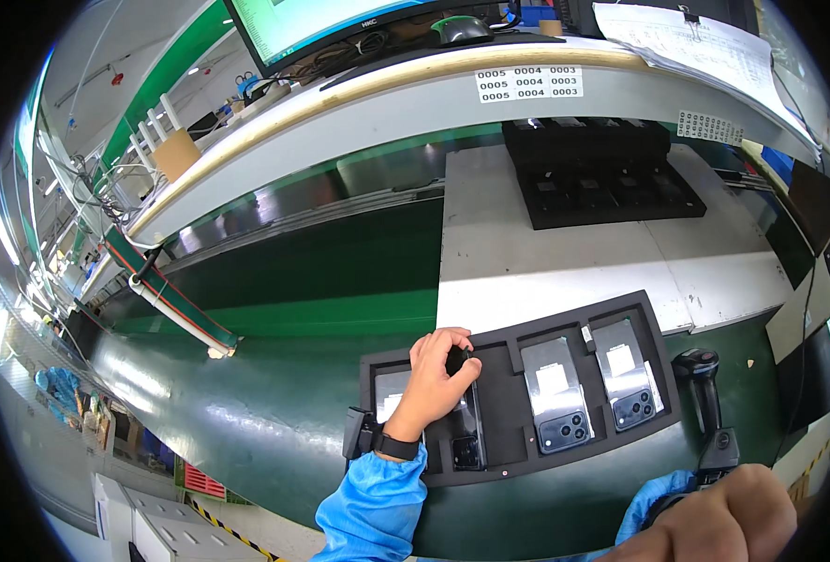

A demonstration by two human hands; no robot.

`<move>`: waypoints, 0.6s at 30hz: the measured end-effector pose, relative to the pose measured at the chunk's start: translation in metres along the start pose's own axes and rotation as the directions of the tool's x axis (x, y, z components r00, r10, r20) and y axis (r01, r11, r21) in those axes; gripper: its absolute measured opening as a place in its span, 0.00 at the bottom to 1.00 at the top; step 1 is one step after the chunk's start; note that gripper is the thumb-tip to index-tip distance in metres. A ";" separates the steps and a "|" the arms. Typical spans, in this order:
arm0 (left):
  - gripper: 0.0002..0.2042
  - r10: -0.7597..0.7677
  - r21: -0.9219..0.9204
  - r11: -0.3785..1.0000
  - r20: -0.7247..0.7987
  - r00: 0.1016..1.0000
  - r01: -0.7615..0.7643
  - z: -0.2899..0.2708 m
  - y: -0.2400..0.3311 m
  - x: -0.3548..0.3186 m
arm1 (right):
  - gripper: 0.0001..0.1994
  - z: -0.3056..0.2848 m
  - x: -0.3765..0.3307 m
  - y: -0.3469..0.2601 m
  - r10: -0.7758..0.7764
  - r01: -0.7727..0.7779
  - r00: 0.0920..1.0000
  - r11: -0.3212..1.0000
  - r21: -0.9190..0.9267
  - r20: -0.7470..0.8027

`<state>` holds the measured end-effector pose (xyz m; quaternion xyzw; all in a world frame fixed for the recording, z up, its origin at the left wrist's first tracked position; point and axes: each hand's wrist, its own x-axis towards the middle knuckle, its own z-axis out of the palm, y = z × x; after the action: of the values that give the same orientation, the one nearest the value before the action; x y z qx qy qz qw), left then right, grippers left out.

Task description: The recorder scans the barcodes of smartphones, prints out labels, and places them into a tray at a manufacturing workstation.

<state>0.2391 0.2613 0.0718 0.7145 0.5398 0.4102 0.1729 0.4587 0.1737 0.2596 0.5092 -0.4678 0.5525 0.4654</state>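
A black foam tray (504,459) lies on the green bench in front of me, its slots holding several phones. My left hand (438,379) is closed, thumb and fingers pinching the upper end of a dark phone (468,440) in a left-hand slot. Part of another phone (389,393) shows behind my wrist. To the right lie two silver-grey phones with white labels, one mid-tray (554,389) and one near the right end (625,370). My right hand (729,520) is curled at the lower right, just below a barcode scanner (705,393); whatever its fingers hold is hidden.
Farther back, another black foam tray (612,192) sits on a pale board (565,272). A raised shelf (359,112) crosses above, carrying a monitor (331,28), a mouse (464,30) and clipped papers (696,51). A green-and-white post (176,304) stands at left.
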 end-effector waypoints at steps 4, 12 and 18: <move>0.11 -0.024 -0.008 1.000 -0.026 0.999 0.023 -0.005 -0.004 -0.002 | 0.20 -0.004 -0.002 0.003 0.003 -0.003 1.000 1.000 -0.013 -0.005; 0.11 0.023 -0.060 0.998 0.015 1.000 -0.022 0.017 0.009 0.013 | 0.20 0.002 0.004 -0.007 0.010 -0.007 0.999 0.996 -0.090 0.032; 0.09 0.160 -0.098 0.981 -0.086 0.983 -0.169 0.017 -0.006 0.017 | 0.20 -0.015 -0.018 -0.012 -0.080 0.077 0.997 0.975 -0.207 -0.006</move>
<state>0.2494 0.2825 0.0640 0.7302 0.4627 0.4783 0.1548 0.4691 0.1897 0.2416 0.4720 -0.4989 0.4859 0.5406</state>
